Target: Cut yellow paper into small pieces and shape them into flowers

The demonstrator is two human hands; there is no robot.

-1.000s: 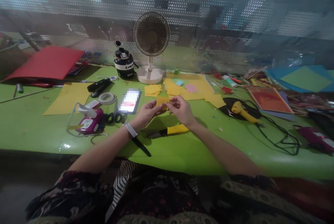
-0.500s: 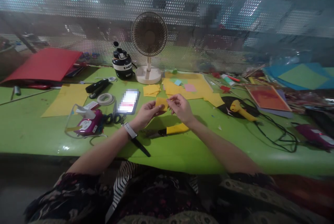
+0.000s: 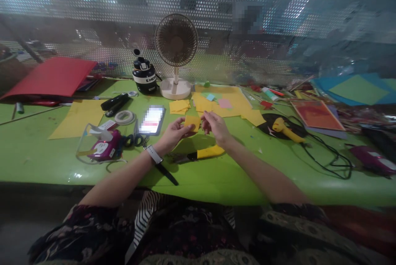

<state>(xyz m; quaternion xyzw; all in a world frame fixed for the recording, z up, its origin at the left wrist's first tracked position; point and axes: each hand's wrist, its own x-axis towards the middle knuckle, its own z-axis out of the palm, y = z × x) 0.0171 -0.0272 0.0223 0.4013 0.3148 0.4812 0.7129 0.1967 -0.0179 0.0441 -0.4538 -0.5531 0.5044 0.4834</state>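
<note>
Yellow paper is the thing in play: a small square (image 3: 192,122) is up in the middle of the frame, above the green table (image 3: 201,184). The left hand (image 3: 173,134) has it pinched, thumb across the near face, fingers behind. And there's the change! A second ago the right hand (image 3: 215,128) was working at the square; now its fingertips have come off and sit just beside the right-hand edge. They're half-curled, thumb apart from forefinger, nothing visible between them. So the left grip alone seems to carry the square, leaving the right hand free, I'd judge.

Just above, near the centre, a little pile of yellow pieces (image 3: 179,106) waits on the table. Below the hands, lower centre, lies a yellow-handled cutter (image 3: 210,152), untouched. Scissors (image 3: 135,139) and a phone (image 3: 151,120) lie left of centre.
</note>
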